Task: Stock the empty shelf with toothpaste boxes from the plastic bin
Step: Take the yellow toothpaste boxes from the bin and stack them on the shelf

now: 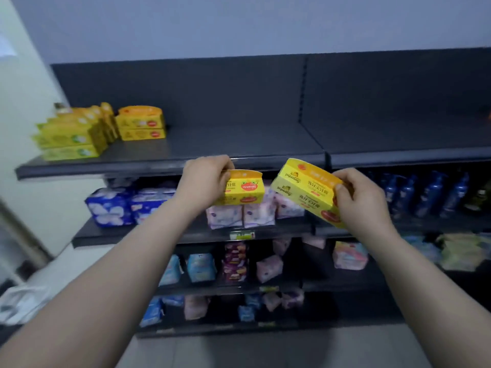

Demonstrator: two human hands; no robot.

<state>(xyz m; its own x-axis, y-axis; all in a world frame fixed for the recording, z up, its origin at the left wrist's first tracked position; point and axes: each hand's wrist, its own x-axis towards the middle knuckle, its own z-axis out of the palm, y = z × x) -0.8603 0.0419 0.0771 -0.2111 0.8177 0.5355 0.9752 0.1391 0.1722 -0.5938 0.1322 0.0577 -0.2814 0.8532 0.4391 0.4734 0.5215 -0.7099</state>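
Note:
My left hand (206,179) grips a stack of yellow toothpaste boxes (243,188) by its left end, just below the front edge of the dark top shelf (239,144). My right hand (364,200) grips a second stack of yellow toothpaste boxes (305,189) by its right end, tilted down to the right. On the shelf's left end stand yellow boxes with green print (70,138) and a stack of yellow and orange boxes (140,123). The plastic bin is out of view.
The top shelf's right section (403,136) is bare. Lower shelves hold blue and pink soft packs (111,205) and dark blue bottles (427,195). A pale wall (24,102) stands at the left, with a white bag (24,301) on the floor.

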